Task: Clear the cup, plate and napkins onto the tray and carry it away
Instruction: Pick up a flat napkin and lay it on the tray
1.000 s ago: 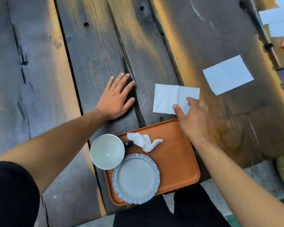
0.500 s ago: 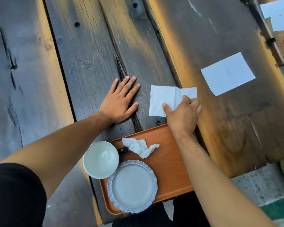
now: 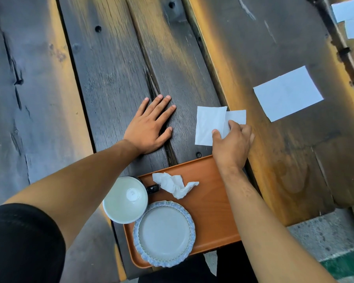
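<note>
White folded napkin [image 3: 209, 125] is lying on the wooden table [image 3: 110, 78] just beyond the tray [image 3: 217, 217], the right hand [image 3: 232, 144] pinching its near edge while the left hand [image 3: 149, 127] is resting flat and empty, farther off.

Surface [image 3: 114, 82]: dark weathered planks, cracks and bolt holes. Tray [image 3: 217, 217] at near edge, overhanging it. Folded napkin [image 3: 207, 125] just beyond the tray's far right corner. Flat napkin [image 3: 287, 92] farther right, well apart. Left hand [image 3: 149, 129] flat on the planks, left of the folded napkin.
</note>
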Available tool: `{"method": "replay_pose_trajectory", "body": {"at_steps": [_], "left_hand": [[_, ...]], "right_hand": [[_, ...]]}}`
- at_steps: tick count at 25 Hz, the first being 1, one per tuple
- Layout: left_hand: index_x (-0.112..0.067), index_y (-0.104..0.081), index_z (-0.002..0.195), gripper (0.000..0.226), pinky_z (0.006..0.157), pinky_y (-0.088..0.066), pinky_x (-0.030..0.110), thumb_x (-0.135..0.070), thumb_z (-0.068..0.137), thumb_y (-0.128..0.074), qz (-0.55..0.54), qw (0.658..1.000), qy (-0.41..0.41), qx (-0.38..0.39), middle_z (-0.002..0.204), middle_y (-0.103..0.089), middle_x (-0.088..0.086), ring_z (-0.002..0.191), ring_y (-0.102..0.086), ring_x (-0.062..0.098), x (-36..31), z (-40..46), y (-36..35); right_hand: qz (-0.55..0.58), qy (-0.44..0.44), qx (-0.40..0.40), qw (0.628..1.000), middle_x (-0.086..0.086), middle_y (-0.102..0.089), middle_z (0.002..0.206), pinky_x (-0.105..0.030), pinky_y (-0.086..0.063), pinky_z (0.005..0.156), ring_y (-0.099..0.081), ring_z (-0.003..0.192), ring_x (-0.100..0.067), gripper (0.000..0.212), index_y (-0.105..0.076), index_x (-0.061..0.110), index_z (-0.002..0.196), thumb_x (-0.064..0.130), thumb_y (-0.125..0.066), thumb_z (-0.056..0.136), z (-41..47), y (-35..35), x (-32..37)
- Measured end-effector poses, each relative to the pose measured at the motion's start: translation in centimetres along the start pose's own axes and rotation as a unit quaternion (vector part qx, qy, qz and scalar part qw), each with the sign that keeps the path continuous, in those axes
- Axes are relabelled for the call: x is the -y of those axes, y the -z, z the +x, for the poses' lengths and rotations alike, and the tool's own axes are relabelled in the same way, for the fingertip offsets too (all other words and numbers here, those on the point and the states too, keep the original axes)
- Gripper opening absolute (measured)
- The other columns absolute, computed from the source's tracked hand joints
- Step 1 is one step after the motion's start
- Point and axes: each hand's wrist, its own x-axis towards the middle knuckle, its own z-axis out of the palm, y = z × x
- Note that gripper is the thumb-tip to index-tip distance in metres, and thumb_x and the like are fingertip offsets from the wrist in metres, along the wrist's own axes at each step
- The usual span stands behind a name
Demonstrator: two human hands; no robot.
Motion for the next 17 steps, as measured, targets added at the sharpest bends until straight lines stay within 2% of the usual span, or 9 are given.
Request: {"method": "replay_pose_trajectory", "body": {"at_steps": [6,12,17], "left_hand": [[-0.018,-0.031,0.160,0.067,0.127,-0.012,0.055,-0.049,0.101,-0.035,0.002,1.000,0.003,0.004,0.170,-0.021,0.009,0.159,-0.014,0.028,0.0,-0.1,0.2],[-0.018,-0.031,0.160,0.068,0.128,-0.011,0.054,-0.050,0.100,-0.035,0.001,1.000,0.004,0.008,0.170,-0.021,0.008,0.159,-0.014,0.028,0.0,-0.1,0.2],[-0.018,-0.031,0.160,0.068,0.128,-0.011,0.054,-0.049,0.100,-0.035,0.001,1.000,0.008,0.007,0.170,-0.022,0.008,0.159,-0.015,0.028,-0.2,0.0,0.3]], "right_hand": [[0.023,-0.007,-0.002,1.000,-0.012,-0.061,0.127,-0.038,-0.043,0.103,-0.051,0.121,-0.030,0.039,-0.065,0.010,0.131,0.019,-0.061,0.094,0.3,0.5,0.1],[0.063,-0.029,-0.017,0.997,-0.014,-0.071,0.111,-0.039,-0.050,0.083,-0.063,0.102,-0.035,0.029,-0.074,0.009,0.112,0.013,-0.054,0.092,0.7,1.7,-0.3],[0.089,-0.014,-0.017,0.996,-0.012,-0.075,0.105,-0.044,-0.056,0.077,-0.067,0.093,-0.033,0.022,-0.074,0.010,0.102,0.018,-0.055,0.093,1.1,2.9,-0.8]]}}
